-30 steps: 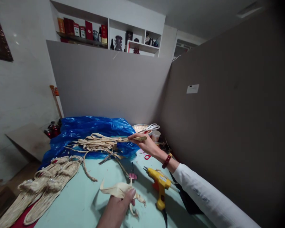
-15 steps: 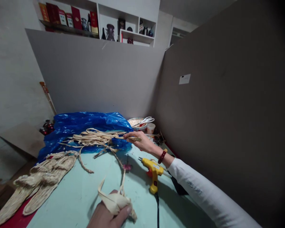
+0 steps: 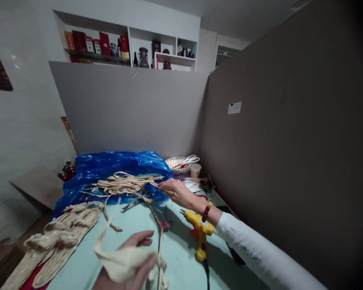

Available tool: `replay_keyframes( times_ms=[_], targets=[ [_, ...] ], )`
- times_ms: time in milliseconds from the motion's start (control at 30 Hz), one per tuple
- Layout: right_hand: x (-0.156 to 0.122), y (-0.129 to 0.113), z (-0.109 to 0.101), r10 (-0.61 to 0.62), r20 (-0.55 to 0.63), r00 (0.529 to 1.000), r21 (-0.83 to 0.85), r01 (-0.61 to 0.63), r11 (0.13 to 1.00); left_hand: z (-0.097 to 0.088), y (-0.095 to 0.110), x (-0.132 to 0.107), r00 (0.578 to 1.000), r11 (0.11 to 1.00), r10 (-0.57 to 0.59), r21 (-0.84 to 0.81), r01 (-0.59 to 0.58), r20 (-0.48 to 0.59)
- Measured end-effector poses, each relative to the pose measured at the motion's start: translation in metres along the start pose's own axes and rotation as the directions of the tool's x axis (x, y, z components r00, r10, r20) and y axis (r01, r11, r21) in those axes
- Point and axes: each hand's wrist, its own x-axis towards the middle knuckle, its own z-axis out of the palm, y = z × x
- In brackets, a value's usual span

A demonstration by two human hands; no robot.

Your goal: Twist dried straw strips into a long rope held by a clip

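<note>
My left hand (image 3: 133,257) is near the bottom edge, its fingers closed round a pale dried husk piece (image 3: 117,261) with a thin strand trailing from it; the hand is blurred. My right hand (image 3: 175,191) reaches forward in a white sleeve with a dark red bracelet. Its fingers pinch the ends of a bundle of dried husk strips (image 3: 125,185), which lies over a blue plastic bag (image 3: 109,167). A yellow glue gun (image 3: 201,233) lies on the pale green table (image 3: 181,253) just below my right wrist.
Woven straw sandals (image 3: 53,241) lie at the left. A small pink clip (image 3: 165,223) sits mid-table. At the back right stand a woven dish with scissors (image 3: 183,161) and a small cup (image 3: 195,170). Grey partition boards (image 3: 133,108) close off the back and right.
My right hand has lowered the strip ends toward the table. My left hand, with its husk piece, has swung left and up; the camera view has tilted down a little.
</note>
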Motion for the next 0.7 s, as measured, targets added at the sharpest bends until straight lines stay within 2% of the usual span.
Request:
replay_keyframes(
  times_ms=[100,167,233,300,367,500,700],
  targets=[
    [0.003,0.0,0.004,-0.063,-0.005,0.998,-0.02,0.063,0.998,-0.011,0.007,0.05,1.0,0.996,-0.002,-0.092,0.001,-0.006],
    [0.004,0.0,0.005,-0.093,-0.003,0.996,-0.033,0.093,0.995,-0.01,0.004,0.096,0.999,0.964,0.052,-0.262,-0.054,-0.017],
    [0.003,0.0,0.006,-0.095,0.005,0.995,-0.049,0.095,0.994,-0.001,-0.005,0.143,0.998,0.897,0.065,-0.438,-0.057,0.002],
    [0.002,0.001,0.006,-0.091,-0.002,0.996,-0.05,0.091,0.995,0.011,-0.018,0.182,0.998,0.887,0.046,-0.459,-0.057,-0.034],
    [-0.001,0.003,0.006,-0.085,-0.021,0.996,-0.027,0.085,0.996,0.023,-0.032,0.212,0.997,0.879,0.034,-0.473,-0.061,-0.066],
    [-0.002,0.011,0.007,-0.047,-0.043,0.998,0.03,0.049,0.998,0.036,-0.062,0.244,0.991,0.898,0.02,-0.433,-0.074,-0.129],
    [0.0,0.016,0.003,0.029,-0.094,0.995,0.154,-0.014,0.988,0.041,-0.09,0.254,0.986,0.968,0.032,-0.241,-0.072,-0.166]
  ],
)
